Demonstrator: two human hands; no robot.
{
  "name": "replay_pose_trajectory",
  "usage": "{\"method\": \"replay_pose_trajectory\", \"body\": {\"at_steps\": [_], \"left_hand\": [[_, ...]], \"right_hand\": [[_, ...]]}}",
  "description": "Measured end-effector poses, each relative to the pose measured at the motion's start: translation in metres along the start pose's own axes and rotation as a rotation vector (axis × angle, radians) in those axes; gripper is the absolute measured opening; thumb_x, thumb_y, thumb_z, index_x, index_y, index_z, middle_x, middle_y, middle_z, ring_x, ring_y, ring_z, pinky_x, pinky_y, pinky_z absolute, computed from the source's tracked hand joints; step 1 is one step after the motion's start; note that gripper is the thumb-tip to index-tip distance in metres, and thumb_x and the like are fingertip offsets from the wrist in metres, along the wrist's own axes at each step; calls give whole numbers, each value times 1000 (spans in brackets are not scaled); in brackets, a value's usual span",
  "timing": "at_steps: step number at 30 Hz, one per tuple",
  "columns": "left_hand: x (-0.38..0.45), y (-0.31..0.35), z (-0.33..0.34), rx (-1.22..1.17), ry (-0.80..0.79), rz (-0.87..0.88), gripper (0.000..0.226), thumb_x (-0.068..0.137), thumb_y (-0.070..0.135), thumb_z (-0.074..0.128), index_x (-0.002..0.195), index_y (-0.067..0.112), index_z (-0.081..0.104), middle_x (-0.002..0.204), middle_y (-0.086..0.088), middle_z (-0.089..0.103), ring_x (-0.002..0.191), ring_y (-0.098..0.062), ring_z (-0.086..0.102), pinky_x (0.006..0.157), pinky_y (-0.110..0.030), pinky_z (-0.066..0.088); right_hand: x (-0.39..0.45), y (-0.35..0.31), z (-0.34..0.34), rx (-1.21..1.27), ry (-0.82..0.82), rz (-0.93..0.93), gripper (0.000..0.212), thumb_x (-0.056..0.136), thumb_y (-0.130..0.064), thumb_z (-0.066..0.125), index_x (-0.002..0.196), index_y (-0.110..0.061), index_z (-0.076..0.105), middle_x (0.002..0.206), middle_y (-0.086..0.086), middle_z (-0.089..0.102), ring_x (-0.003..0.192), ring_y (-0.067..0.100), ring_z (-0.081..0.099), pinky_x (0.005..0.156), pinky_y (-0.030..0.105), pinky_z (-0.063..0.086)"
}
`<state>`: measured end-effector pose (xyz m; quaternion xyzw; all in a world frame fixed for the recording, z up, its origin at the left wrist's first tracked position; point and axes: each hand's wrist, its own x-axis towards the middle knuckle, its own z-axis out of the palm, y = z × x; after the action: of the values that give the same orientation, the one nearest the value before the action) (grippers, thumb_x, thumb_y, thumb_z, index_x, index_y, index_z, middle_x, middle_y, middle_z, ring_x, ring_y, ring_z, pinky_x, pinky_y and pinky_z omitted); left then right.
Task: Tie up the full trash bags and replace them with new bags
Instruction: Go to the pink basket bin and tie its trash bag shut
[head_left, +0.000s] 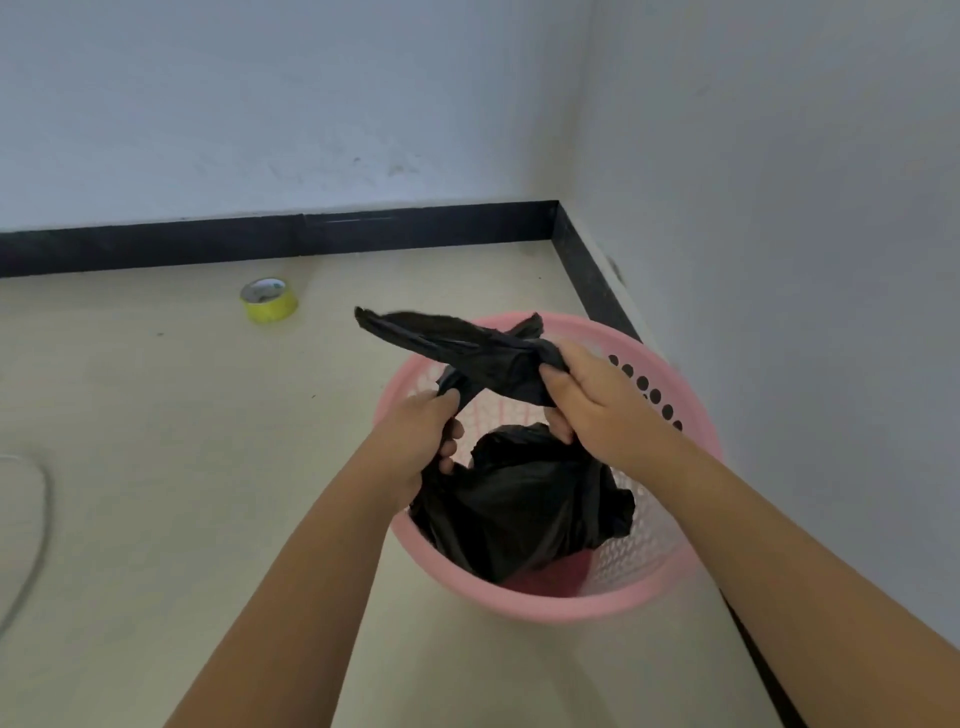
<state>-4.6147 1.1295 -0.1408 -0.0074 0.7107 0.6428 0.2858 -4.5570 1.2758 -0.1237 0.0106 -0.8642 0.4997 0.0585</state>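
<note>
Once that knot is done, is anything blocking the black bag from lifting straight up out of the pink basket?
Nothing visible does. The black plastic trash bag sits loosely in the open-topped pink perforated plastic basket; left hand and right hand already grip its ends.

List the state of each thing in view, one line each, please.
Bag: in the bin, its top strips crossed, knot not yet tight.
Bin: upright in the corner.
Tape: lying on the floor, untouched.
Left hand: grips one strip.
Right hand: grips the other strip.
</note>
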Motion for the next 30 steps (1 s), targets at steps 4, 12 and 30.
{"method": "replay_pose_trajectory", "body": {"at_steps": [4, 12, 30], "left_hand": [[-3, 0, 4, -109, -128, 89, 29, 90, 4, 37, 65, 9, 50, 50, 1, 47, 43, -10, 33, 49, -23, 27], [-4, -5, -20, -124, -346, 190, 34, 57, 36, 68, 76, 11, 54, 50, 7, 47, 49, -8, 41, 48, -14, 39], [-9, 0, 10, 206, -177, 358, 35, 82, 7, 63, 54, 25, 51, 48, 9, 47, 41, -5, 43, 48, -16, 34]], "right_hand": [[-11, 8, -4, -38, -91, 37, 30, 97, -13, 32, 72, -25, 44, 49, -6, 39, 42, 3, 35, 52, 22, 33], [-4, 3, -7, -16, -230, 146, 34, 98, -16, 33, 65, -21, 38, 32, -15, 45, 33, 0, 37, 48, 16, 34], [-2, 14, -28, 182, -117, 269, 22, 89, -11, 51, 73, -22, 62, 71, -3, 63, 56, -4, 60, 57, 9, 48]]}}
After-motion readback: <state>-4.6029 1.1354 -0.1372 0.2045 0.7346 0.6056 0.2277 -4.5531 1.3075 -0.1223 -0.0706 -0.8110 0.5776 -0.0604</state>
